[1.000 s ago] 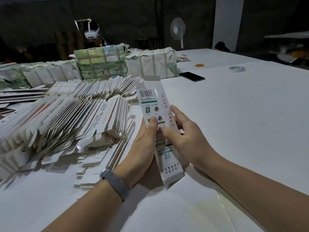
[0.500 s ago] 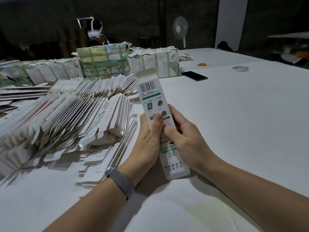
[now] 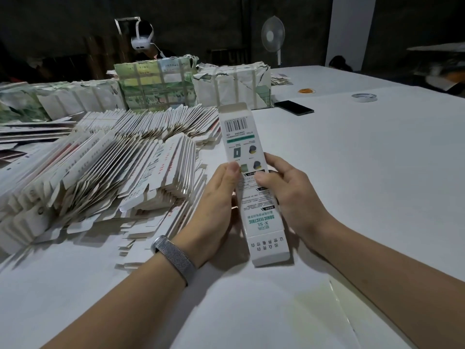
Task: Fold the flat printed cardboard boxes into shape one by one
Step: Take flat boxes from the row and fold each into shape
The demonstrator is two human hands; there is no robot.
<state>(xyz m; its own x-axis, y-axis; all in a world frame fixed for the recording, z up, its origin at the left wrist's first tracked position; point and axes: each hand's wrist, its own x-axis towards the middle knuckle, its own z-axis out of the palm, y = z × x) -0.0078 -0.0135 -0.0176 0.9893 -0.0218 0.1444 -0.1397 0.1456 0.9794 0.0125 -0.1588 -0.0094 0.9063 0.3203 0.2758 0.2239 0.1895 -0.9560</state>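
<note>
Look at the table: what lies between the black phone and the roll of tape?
Only bare white table shows between the black phone and the roll of tape in the head view; nothing rests there.

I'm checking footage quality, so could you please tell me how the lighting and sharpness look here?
Head view: dim background, evenly lit white table; soft shadows under both hands; print on the held box sharp; wide-angle bending at edges; stacked flat boxes slightly soft.

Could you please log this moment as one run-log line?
step: shaping box | left hand: grips box | right hand: grips box | stack: waiting
</note>
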